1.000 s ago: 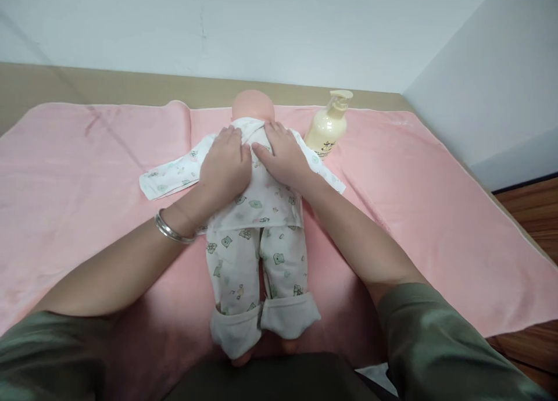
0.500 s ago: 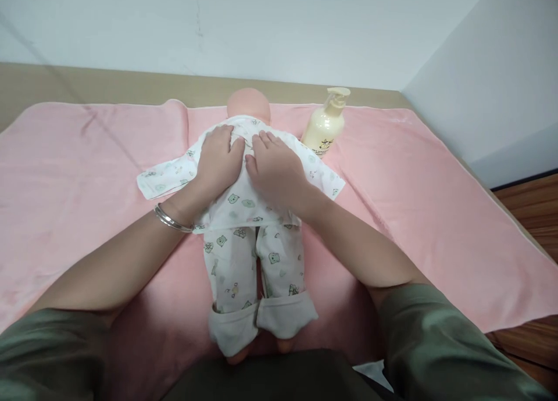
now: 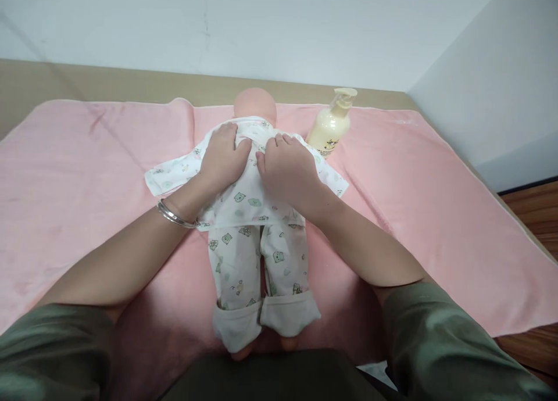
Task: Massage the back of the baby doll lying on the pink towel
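A baby doll (image 3: 255,106) lies stretched out, its smooth round head at the far end and no facial features showing. It wears a white printed top (image 3: 246,206) with the sleeves spread, and matching trousers (image 3: 238,267) with turned-up cuffs. On the left upper part of the top rests my left hand (image 3: 224,157), open, palm down, thumb apart from the fingers. My right hand (image 3: 290,165) lies palm down on the right upper part, open, its fingers slightly bent over the cloth near the shoulder. A strip of the printed top shows between the two thumbs.
A cream pump bottle (image 3: 331,128) stands just beyond the doll's right sleeve. Under everything spreads a pink blanket (image 3: 436,215) on a wooden surface (image 3: 131,81), with a white wall (image 3: 283,29) behind. Wood-grain panels (image 3: 532,206) show at the right.
My right hand has slid outward to the right, away from the left hand, and its fingers are more bent. My left hand stays on the top. The whole view has shifted slightly.
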`<state>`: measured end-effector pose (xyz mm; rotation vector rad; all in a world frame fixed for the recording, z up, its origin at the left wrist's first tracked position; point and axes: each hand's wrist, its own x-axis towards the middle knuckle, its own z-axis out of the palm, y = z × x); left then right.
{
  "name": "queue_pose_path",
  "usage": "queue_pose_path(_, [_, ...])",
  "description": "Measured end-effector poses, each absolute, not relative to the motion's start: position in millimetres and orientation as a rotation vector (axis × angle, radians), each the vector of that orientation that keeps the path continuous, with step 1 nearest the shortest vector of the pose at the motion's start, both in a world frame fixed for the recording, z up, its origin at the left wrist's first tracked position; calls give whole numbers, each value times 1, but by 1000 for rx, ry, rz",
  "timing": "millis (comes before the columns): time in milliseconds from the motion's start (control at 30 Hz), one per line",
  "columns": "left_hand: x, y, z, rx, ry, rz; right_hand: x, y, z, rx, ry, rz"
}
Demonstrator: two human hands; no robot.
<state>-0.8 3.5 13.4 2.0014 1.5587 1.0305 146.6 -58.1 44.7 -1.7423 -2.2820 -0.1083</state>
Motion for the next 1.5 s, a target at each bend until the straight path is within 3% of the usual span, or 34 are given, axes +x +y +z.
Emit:
queue_pose_path(233, [10,-22,15,2211,1511,1015,162,-16,39,-1743,-2213,282])
queue_pose_path(500, [-1,-3,18,1990,1597,1015,142,-71,43,-1749,-2300,-182])
queue_pose_path(800, [10,-30,10,2259,1453,967,160,-22,40,-1753,-2198,230])
queue_pose_path(1133, [-11,9,9,1963,1526,1041,139,-69,45,-1707,-2296,-174])
queue_pose_path(1333, [-1,-7,9,2132,1537,1045,159,-30,37,-1625,-2223,209])
queue_pose_path(1500, [12,-29,14,2267,1505,930,167,-12,32,-1593,-2219,265])
